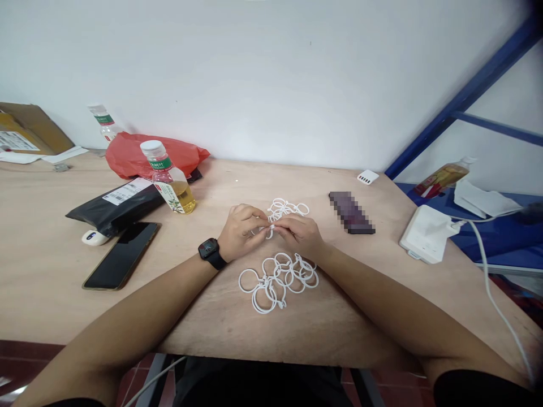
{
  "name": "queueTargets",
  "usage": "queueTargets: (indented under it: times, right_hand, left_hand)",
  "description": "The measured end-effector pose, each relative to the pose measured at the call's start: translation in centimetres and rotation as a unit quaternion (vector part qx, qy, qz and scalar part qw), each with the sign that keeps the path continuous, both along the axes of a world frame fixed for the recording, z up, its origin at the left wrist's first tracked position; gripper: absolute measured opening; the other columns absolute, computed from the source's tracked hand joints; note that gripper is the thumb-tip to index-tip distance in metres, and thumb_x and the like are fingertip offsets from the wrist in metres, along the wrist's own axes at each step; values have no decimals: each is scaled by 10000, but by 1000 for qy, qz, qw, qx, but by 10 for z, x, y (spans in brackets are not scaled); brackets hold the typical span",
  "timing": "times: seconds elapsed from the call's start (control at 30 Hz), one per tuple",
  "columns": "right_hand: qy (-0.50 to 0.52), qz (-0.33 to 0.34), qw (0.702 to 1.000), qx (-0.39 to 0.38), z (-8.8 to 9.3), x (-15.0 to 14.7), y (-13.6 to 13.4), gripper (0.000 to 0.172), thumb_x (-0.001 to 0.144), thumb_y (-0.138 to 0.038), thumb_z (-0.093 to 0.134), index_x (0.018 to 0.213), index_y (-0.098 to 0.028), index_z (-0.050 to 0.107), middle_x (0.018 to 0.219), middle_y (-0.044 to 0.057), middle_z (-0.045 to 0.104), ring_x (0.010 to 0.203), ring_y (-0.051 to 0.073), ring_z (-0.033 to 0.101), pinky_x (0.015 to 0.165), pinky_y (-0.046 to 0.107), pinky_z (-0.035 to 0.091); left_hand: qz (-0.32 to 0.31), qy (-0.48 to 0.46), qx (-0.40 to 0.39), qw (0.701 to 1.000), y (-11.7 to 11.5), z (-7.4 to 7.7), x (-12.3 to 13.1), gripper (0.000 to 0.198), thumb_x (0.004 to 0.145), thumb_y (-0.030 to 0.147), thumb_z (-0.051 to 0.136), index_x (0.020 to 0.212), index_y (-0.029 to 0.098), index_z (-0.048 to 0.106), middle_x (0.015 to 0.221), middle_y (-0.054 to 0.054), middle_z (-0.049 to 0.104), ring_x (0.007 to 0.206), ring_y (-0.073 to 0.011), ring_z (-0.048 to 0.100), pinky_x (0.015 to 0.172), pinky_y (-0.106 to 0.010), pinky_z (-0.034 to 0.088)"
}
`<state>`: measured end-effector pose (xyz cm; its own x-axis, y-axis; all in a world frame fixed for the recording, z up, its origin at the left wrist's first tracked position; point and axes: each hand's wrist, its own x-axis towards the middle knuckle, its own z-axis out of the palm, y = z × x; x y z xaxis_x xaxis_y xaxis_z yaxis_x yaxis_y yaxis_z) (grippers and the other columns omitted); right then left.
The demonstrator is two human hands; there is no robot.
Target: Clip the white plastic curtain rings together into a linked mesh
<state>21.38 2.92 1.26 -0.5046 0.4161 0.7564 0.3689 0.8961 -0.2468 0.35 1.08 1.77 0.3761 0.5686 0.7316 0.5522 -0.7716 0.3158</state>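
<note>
White, plastic-looking ring is pinched between the fingertips of the left hand and right hand, near the far ring pile. Step, judged: fine two-handed work at its small fitting, mostly hidden; the next move probably calls for steady fingertip pressure. Nearer ring pile: thin, smooth hoops, knobbed, overlapping on the pale-grained wooden table.

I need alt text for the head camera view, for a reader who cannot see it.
A person's left hand and right hand hold a white ring over a wooden table. Other white rings lie in a near pile and a far pile. A bottle and a phone are at left.
</note>
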Motion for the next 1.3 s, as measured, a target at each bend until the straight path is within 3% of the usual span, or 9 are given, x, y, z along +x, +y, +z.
queueTargets:
  times: [0.23, 0.4, 0.47, 0.63, 0.8, 0.93, 1.13, 1.3]
  right_hand:
    - [0, -15, 1000, -19, -2, -2, -2, 104, 940, -219, 571, 913, -203, 671, 836, 43, 745, 751, 158, 691, 678, 279, 540]
    - [-6, -52, 999, 3, -6, 6, 7, 105, 932, -236, 578, 951, -222, 681, 847, 37, 750, 766, 167, 691, 697, 294, 540]
    - [-4, -83, 996, 30, -7, 13, 13, 103, 923, -227, 586, 967, -224, 679, 856, 41, 748, 787, 175, 688, 716, 301, 537]
    - [-53, -128, 988, 62, -5, 26, 23, 96, 905, -217, 601, 964, -219, 676, 879, 51, 743, 807, 185, 682, 724, 304, 517]
    - [-94, -113, 989, 26, -8, 20, 23, 121, 905, -245, 598, 994, -226, 677, 924, 42, 743, 833, 179, 677, 728, 298, 507]
    - [-91, -100, 991, 11, -9, 17, 22, 105, 903, -241, 589, 958, -223, 677, 890, 38, 740, 828, 175, 676, 730, 294, 511]
    - [-56, -91, 994, -3, -7, 18, 23, 93, 894, -217, 590, 927, -224, 678, 877, 31, 739, 759, 157, 664, 687, 282, 510]
    - [-46, -86, 995, -17, -10, 18, 24, 103, 887, -206, 588, 922, -225, 683, 864, 29, 733, 759, 157, 658, 699, 285, 512]
  left_hand:
    - [1, 1, -26, 1000, -1, -1, 4, 131, 896, 324, 619, 882, 232, 712, 860, -26, 700, 873, -176, 605, 858, -382, 423]
    - [14, -10, -45, 999, -1, 2, 2, 135, 893, 329, 617, 918, 235, 710, 923, -45, 706, 901, -192, 608, 870, -400, 437]
    - [-18, 1, -53, 998, -1, 5, 0, 143, 888, 320, 609, 940, 231, 709, 942, -54, 704, 910, -194, 613, 864, -396, 452]
    - [-165, 93, -105, 976, -4, 7, 2, 149, 859, 264, 593, 936, 231, 716, 1017, -58, 697, 937, -193, 623, 895, -379, 481]
    - [-216, 173, -120, 953, -7, 3, 11, 267, 810, 179, 590, 1031, 250, 723, 1203, -70, 649, 1094, -233, 599, 997, -419, 458]
    - [-226, 193, -115, 948, -8, 5, 12, 303, 787, 151, 600, 1033, 276, 725, 1216, -48, 652, 1117, -238, 593, 1017, -416, 446]
    - [-218, 203, -140, 944, -10, 5, 11, 81, 793, 231, 648, 832, 245, 718, 1153, -32, 681, 1029, -228, 605, 976, -412, 429]
    - [-203, 191, -139, 950, -10, 2, 11, 62, 795, 236, 639, 766, 231, 693, 1103, -25, 698, 1007, -224, 605, 972, -425, 393]
